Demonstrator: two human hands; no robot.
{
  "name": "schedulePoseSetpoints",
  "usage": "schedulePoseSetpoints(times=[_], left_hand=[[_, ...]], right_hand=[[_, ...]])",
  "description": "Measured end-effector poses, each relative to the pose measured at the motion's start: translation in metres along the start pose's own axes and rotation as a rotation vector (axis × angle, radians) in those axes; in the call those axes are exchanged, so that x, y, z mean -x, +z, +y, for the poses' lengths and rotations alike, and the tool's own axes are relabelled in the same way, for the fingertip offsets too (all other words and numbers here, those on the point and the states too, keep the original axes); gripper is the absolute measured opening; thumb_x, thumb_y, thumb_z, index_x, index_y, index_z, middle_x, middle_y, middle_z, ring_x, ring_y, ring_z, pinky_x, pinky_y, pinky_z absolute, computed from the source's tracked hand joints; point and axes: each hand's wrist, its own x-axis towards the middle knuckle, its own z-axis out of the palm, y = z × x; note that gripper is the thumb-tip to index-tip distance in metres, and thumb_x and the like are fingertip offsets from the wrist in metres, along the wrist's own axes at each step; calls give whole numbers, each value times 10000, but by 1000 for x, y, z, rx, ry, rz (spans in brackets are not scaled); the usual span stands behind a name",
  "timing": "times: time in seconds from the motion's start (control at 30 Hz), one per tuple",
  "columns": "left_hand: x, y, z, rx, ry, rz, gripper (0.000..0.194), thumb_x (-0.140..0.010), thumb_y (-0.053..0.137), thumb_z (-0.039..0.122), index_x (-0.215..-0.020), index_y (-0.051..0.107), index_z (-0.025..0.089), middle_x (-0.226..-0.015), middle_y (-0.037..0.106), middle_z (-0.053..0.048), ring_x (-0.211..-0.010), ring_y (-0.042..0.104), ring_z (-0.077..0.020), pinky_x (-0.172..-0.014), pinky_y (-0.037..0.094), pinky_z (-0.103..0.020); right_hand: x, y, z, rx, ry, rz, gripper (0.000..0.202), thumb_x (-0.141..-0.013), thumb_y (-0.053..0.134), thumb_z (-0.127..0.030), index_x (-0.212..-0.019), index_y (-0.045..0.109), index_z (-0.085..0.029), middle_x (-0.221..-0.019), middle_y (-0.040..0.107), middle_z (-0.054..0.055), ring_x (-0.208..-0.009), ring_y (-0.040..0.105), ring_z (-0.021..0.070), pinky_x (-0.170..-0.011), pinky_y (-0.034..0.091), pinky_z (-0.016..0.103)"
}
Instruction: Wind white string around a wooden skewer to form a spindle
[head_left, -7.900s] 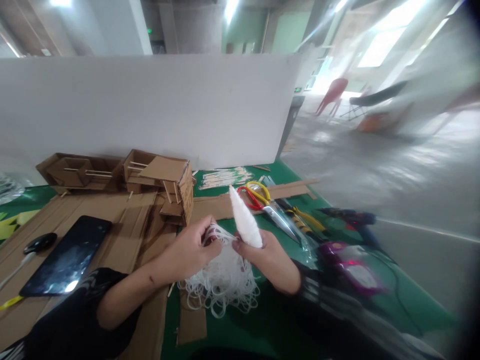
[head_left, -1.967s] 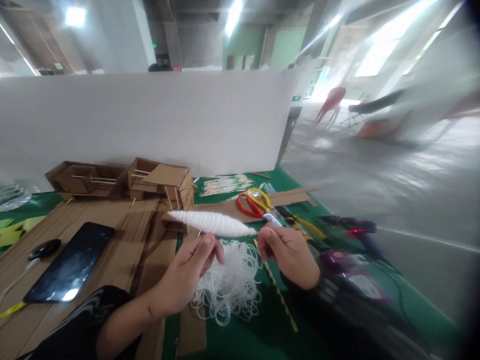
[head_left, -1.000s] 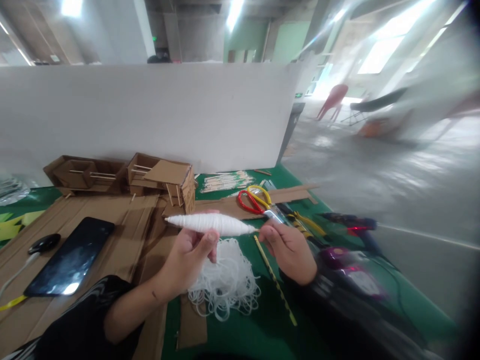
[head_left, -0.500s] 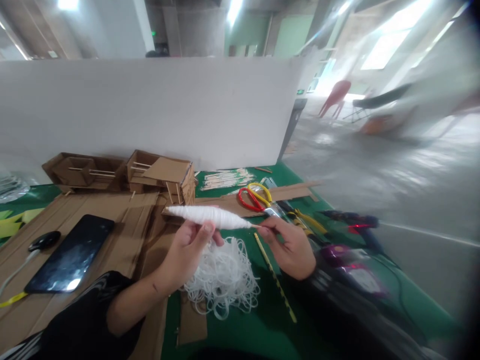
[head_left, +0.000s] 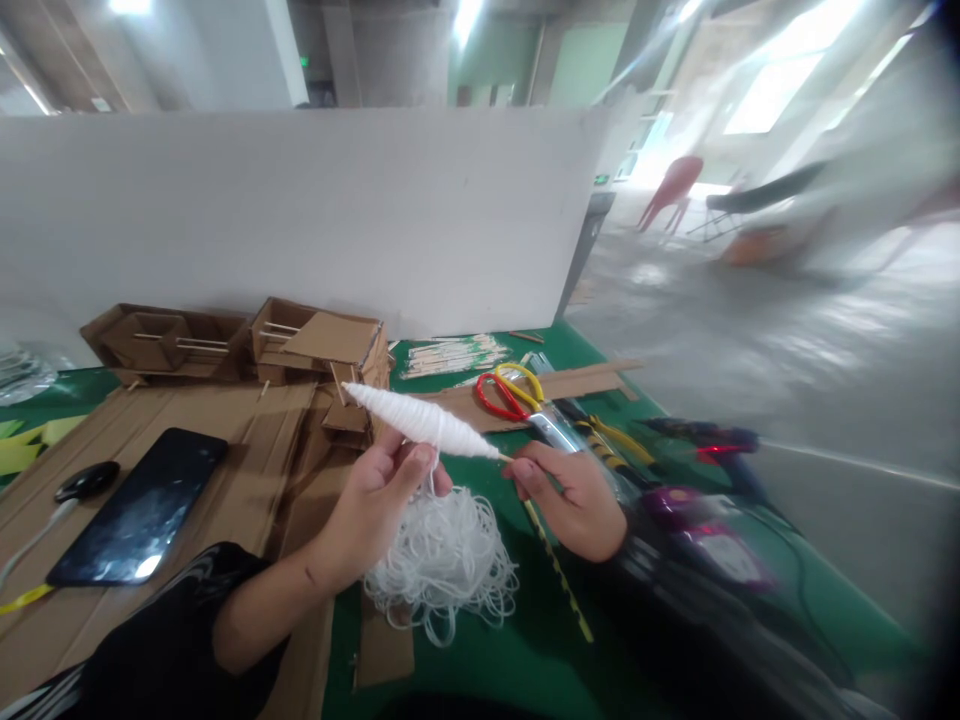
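A thin wooden stick (head_left: pixel 505 458) is wound with white cord into a spindle-shaped bundle (head_left: pixel 420 418), thick in the middle and tapered at both ends. My right hand (head_left: pixel 571 500) is closed on the bare right end of the stick, between thumb and fingers. Just under the bundle, my left hand (head_left: pixel 384 492) pinches a strand of the cord between thumb and fingers. A loose, tangled pile of the same white cord (head_left: pixel 450 570) lies on the green table below my hands.
Red-and-yellow-handled scissors (head_left: pixel 504 398), pliers (head_left: pixel 622 438) and a drill (head_left: pixel 705 440) lie on the right. Cardboard boxes (head_left: pixel 337 345) stand behind. On the left, a black phone (head_left: pixel 142 505) and a mouse (head_left: pixel 86 480) rest on cardboard. A yellow-and-black strip (head_left: pixel 559 570) lies near my right hand.
The wound bundle has tilted, its left tip rising and its middle lifting away from my left fingers. A cord strand now shows at my left thumb. Both hands stay nearly in place.
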Motion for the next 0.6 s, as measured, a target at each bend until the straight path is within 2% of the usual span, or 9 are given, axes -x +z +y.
schedulePoseSetpoints(times=[0.17,0.3,0.47,0.6], left_hand=[[2,2,3,-13,-40,-35,191,-909,574,353,-961,587,170,-686,637,14,-547,495,-68,-508,371,-190],[3,3,3,-59,-33,-52,198,-905,576,359,-962,591,170,-741,676,-10,-653,574,-102,-587,437,-204],[5,4,-2,-74,-45,-68,232,-904,579,363,-1029,594,169,-819,717,-42,-756,627,-135,-712,495,-244],[7,3,-5,-95,-82,-100,274,-898,589,387,-1063,585,169,-847,717,-54,-750,620,-134,-682,500,-236]], right_hand=[[3,3,-3,-54,51,-53,152,-954,454,-289,-984,555,-179,-630,604,-12,-529,558,123,-515,432,234],[3,6,-4,-66,67,-42,118,-943,474,-297,-880,494,-199,-611,603,-13,-508,540,124,-493,421,237],[3,8,-4,-111,104,-37,167,-965,445,-283,-827,502,-207,-623,644,-12,-454,514,99,-475,407,222],[4,12,-6,-186,170,-37,237,-990,395,-335,-824,501,-204,-593,627,-20,-423,489,89,-446,393,210]])
